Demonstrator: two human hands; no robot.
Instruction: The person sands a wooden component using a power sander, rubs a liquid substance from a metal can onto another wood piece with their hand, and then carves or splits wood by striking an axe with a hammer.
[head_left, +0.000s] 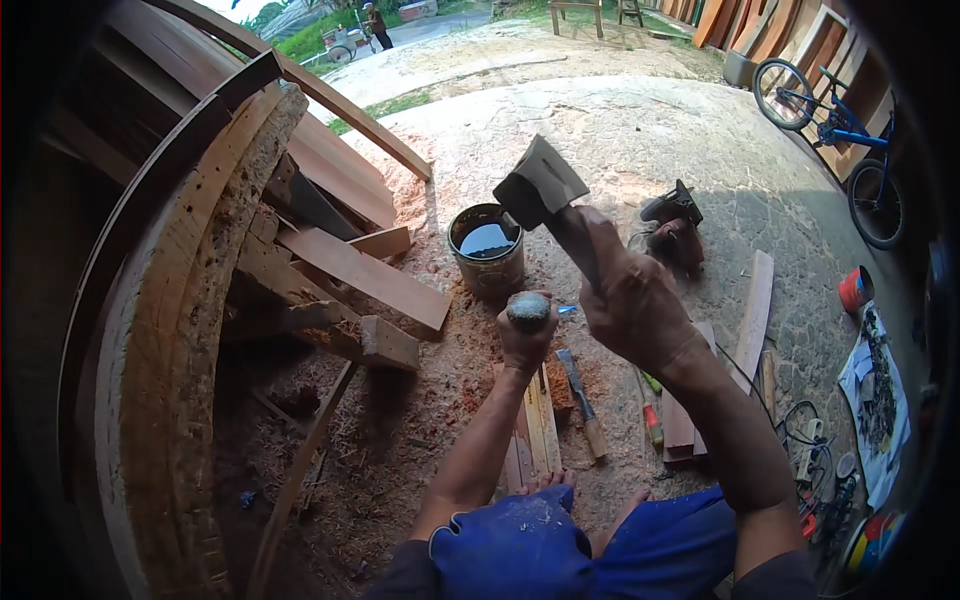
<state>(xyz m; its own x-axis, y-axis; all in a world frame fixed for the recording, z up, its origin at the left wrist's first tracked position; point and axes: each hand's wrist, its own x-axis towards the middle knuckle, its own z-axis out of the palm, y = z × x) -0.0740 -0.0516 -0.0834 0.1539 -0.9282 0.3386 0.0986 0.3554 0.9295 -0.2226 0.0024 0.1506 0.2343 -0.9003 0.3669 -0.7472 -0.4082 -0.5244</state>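
One dark grey, blocky-headed hammer (542, 180), upper centre of frame, gripped in the right hand (637, 305); one round-ended tool (529, 312), centre, grey-topped, enclosed by the left hand (527, 346); one yellowish strip (543, 430), lower centre (dark marks, unreadably small).

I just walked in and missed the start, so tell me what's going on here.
The person's right hand holds up a hatchet-like tool by its handle. The left hand grips a round-ended handle, butt up; whatever is below it is hidden. Nearer the person lies a pale wooden strip, with a loose chisel to its right. A bucket of dark liquid stands just beyond the left hand. The two tools are apart right now.
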